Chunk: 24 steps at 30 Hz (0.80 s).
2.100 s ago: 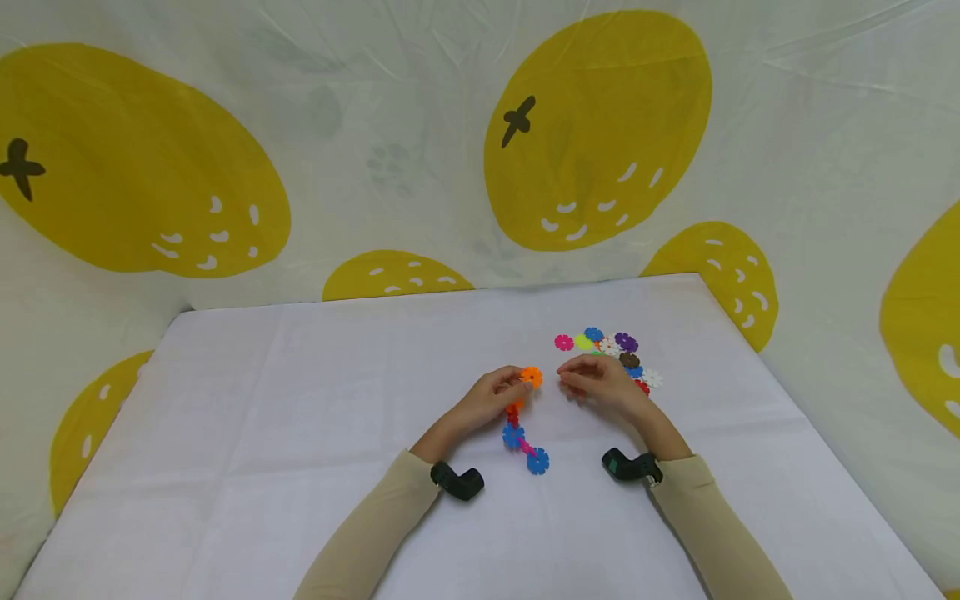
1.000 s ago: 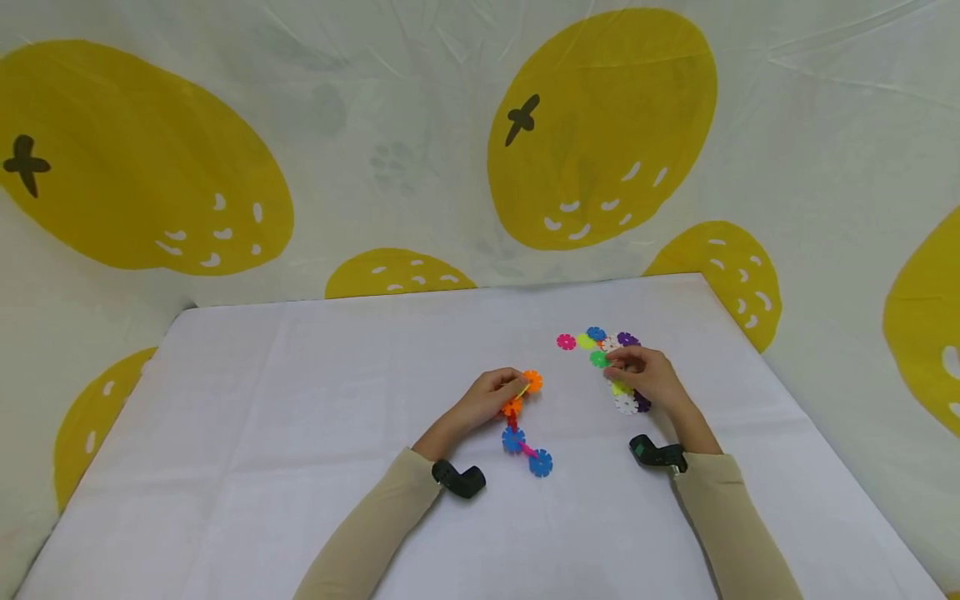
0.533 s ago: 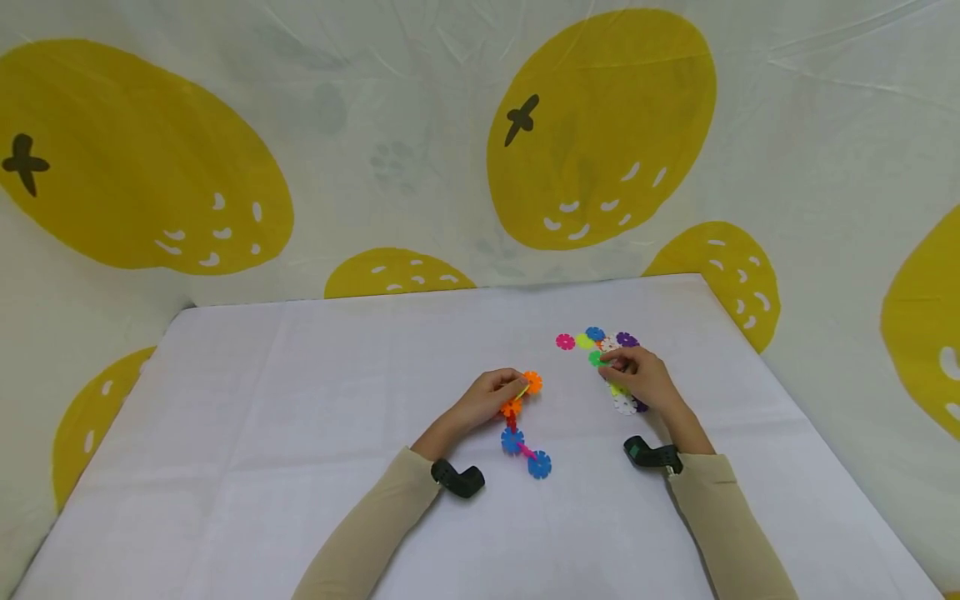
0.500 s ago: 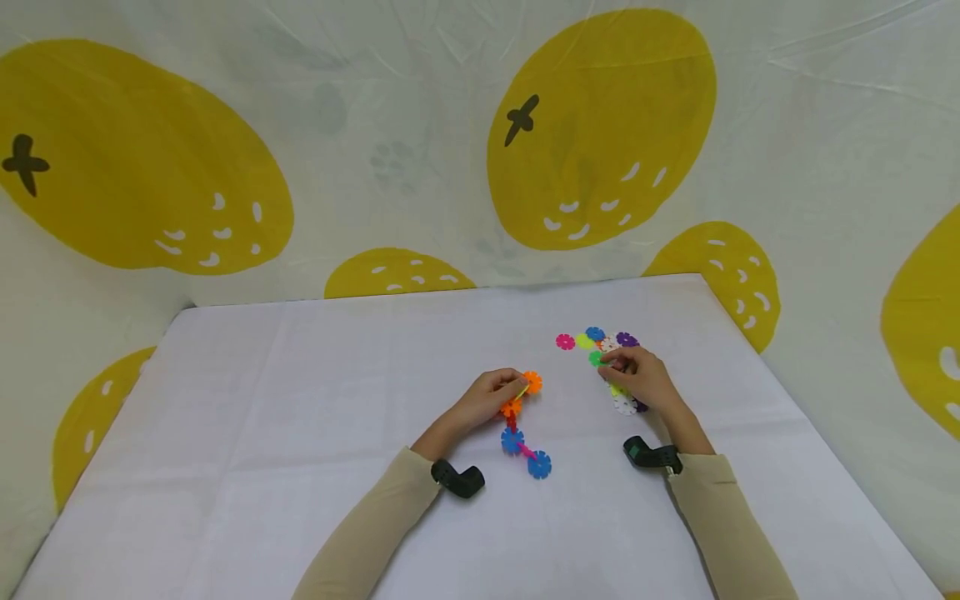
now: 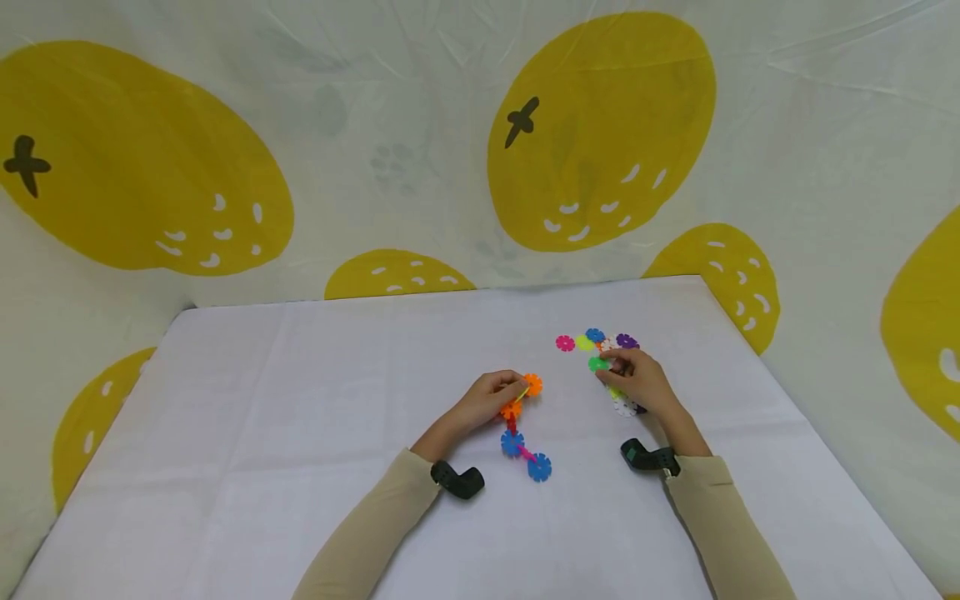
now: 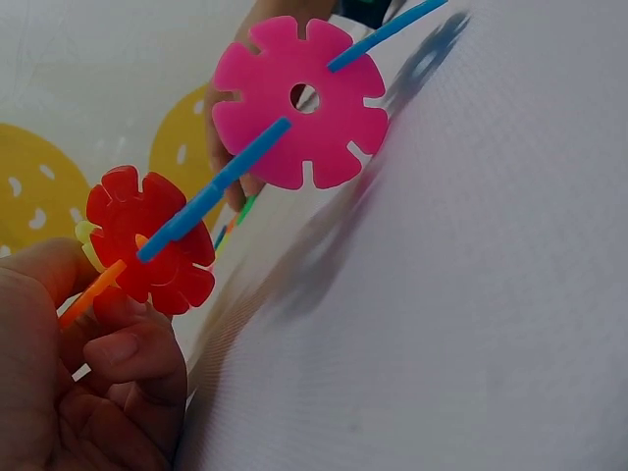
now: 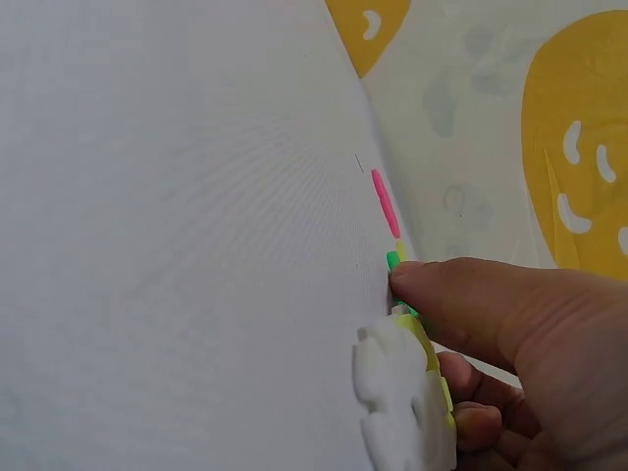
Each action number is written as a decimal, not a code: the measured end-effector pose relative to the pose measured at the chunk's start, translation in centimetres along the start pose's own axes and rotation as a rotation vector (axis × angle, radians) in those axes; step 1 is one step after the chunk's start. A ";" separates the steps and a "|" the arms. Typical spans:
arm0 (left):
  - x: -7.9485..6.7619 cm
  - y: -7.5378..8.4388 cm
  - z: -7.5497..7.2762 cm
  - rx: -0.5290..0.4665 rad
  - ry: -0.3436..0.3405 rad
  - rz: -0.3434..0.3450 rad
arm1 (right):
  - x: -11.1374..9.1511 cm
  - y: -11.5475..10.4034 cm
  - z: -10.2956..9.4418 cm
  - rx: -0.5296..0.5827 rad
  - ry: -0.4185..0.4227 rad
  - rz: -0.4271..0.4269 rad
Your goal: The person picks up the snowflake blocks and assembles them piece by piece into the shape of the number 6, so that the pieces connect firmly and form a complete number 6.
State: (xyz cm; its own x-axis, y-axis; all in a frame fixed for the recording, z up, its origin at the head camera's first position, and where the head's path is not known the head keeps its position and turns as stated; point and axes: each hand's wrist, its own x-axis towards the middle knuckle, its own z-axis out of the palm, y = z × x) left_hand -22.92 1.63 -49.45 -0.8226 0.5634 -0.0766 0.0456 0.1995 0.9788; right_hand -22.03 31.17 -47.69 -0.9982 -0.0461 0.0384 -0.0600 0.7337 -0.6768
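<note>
My left hand (image 5: 487, 402) pinches the upper part of a chain of notched plastic snowflake discs (image 5: 513, 442). An orange disc (image 5: 533, 383) sticks out past its fingertips, beside a yellow one seen edge-on. Below the hand, orange, red, blue and pink pieces lead to a blue end disc (image 5: 539, 467). In the left wrist view, a red disc (image 6: 128, 206) sits right at the fingers, with a pink disc (image 6: 348, 108) further along. My right hand (image 5: 643, 382) pinches a green snowflake disc (image 5: 596, 364) at the loose pile; the thumb (image 7: 442, 289) covers part of it in the right wrist view.
Loose discs surround the right hand: pink (image 5: 565, 342), yellow (image 5: 583, 342), blue (image 5: 595, 334) and purple (image 5: 627, 341) behind it, white (image 5: 624, 407) in front. They lie on a white-covered table (image 5: 315, 433) against a patterned cloth backdrop (image 5: 420, 167).
My right hand has gone from near the chain to the pile on the right, then taken hold of the green disc and shifted it slightly nearer. The left hand keeps its grip almost still.
</note>
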 end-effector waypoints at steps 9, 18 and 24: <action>-0.1 0.1 0.0 0.015 0.008 0.009 | -0.2 -0.9 -0.4 0.037 -0.041 0.038; -0.2 0.2 0.0 0.035 0.019 0.028 | -0.6 -1.3 -0.4 0.106 -0.017 0.012; -0.2 0.1 -0.1 0.039 0.040 0.010 | -0.6 -2.1 -0.4 0.209 -0.096 -0.057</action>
State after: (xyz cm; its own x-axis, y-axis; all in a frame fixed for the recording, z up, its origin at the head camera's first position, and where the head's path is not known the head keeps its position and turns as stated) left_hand -22.78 1.48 -49.28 -0.8441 0.5330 -0.0581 0.0753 0.2251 0.9714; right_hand -21.26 29.91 -46.04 -0.9877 -0.1550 0.0181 -0.1047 0.5723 -0.8133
